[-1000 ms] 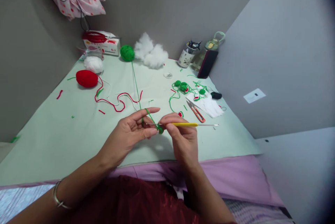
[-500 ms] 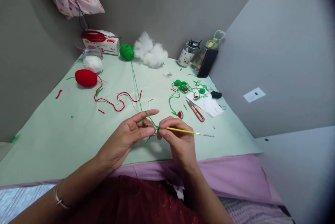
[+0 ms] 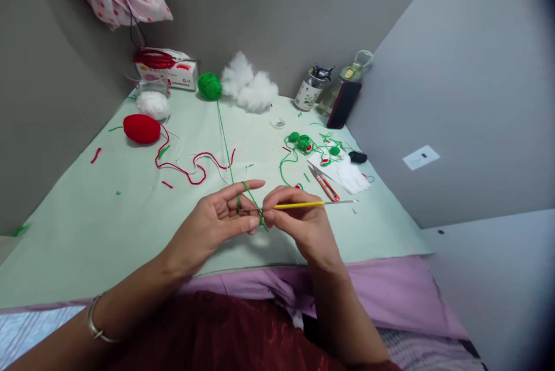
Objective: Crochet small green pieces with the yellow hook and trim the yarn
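In the middle of the frame, the left hand (image 3: 208,218) pinches a small green bit (image 3: 261,218) between thumb and fingers, with yarn (image 3: 224,133) over its pointing finger. The right hand (image 3: 306,221) has its fingers tight on the yellow hook (image 3: 299,206), one thin end by the green bit. The yarn goes up to a green ball (image 3: 210,86), upper left of center.

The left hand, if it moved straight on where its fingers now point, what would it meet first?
Most likely the bare right hand, which holds the slim yellow-handled metal crochet hook; exact depth is unclear.
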`<move>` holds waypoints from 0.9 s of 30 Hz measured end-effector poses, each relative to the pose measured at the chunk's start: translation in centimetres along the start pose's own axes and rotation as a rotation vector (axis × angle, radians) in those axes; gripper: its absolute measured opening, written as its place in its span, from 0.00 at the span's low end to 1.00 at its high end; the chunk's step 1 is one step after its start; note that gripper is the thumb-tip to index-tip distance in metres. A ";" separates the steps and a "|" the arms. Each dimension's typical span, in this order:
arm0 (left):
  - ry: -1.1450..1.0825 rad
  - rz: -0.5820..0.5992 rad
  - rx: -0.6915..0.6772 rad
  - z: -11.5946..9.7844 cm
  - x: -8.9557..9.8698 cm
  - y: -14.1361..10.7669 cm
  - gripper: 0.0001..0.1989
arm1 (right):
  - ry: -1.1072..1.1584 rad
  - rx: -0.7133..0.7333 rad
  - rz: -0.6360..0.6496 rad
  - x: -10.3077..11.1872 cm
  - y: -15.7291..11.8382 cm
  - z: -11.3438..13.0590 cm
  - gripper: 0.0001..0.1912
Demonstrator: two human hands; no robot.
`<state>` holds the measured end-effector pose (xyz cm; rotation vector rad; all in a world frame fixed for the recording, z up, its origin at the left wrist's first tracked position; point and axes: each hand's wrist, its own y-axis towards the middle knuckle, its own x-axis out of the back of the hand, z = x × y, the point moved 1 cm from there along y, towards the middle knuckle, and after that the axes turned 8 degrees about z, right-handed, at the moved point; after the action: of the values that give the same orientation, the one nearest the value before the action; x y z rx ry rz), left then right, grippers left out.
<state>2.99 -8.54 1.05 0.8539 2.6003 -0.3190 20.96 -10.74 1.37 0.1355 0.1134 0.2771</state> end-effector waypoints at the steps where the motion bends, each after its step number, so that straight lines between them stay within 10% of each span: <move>1: -0.028 -0.031 -0.004 0.2 -0.2 0.0 0.27 | -0.001 0.011 -0.042 -0.1 -0.2 -0.2 0.04; 11: -0.255 -0.138 -0.009 1.1 -1.3 -0.4 0.18 | 0.044 0.161 -0.363 -2.7 -1.6 -2.4 0.02; 27: 0.038 -0.076 -0.082 0.9 -0.3 -0.3 0.19 | -0.019 0.093 -0.190 -1.4 -0.5 -1.1 0.08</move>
<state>3.34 -9.21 0.44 0.7419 2.6652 -0.2177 19.58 -11.50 0.36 0.2184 0.1192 0.0812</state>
